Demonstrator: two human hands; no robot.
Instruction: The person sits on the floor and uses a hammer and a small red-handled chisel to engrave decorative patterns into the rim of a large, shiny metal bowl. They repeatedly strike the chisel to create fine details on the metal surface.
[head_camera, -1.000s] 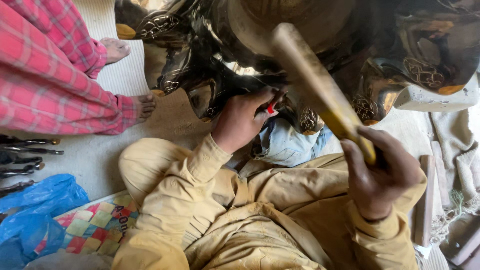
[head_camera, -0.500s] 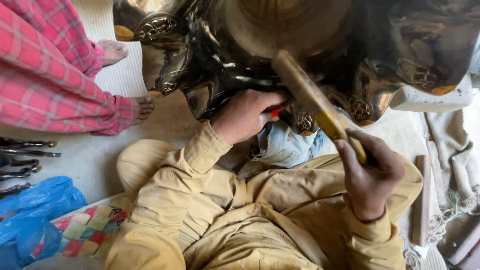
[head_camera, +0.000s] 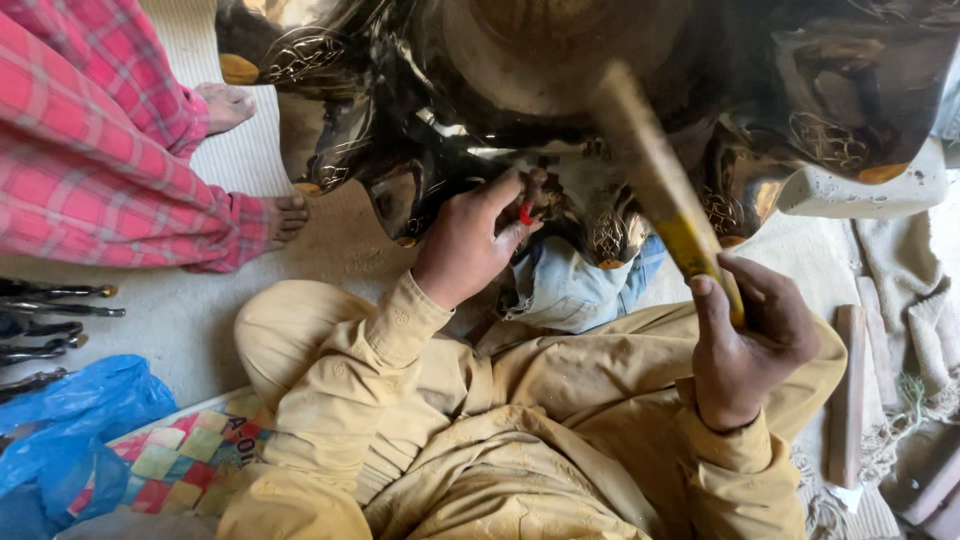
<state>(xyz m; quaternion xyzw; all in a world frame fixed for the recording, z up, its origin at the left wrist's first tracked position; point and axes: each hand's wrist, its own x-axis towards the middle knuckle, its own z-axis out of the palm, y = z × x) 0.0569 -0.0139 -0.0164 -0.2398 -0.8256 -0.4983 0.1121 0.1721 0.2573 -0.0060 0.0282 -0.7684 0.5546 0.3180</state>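
The left hand (head_camera: 470, 245) was closed in a pinch on a small red-tipped tool (head_camera: 526, 212), its point set against the underside of a big dark polished metal piece (head_camera: 560, 110) with engraved ornament. That piece filled the top of the view and rested partly on a pale block (head_camera: 870, 190) by the floor's right edge. The right hand (head_camera: 745, 340) was wrapped tight round the lower end of a wooden stick (head_camera: 655, 180), which slanted up across the metal and looked blurred. Both sleeves and the lap below were tan cloth, with a blue rag (head_camera: 575, 285) bunched between the hands. Toward the floor's left edge sat another person in red checked cloth (head_camera: 100, 140), bare feet on the mat. Dark metal tools (head_camera: 45, 320) lay beside a blue plastic bag (head_camera: 70, 430) in the lower left corner.
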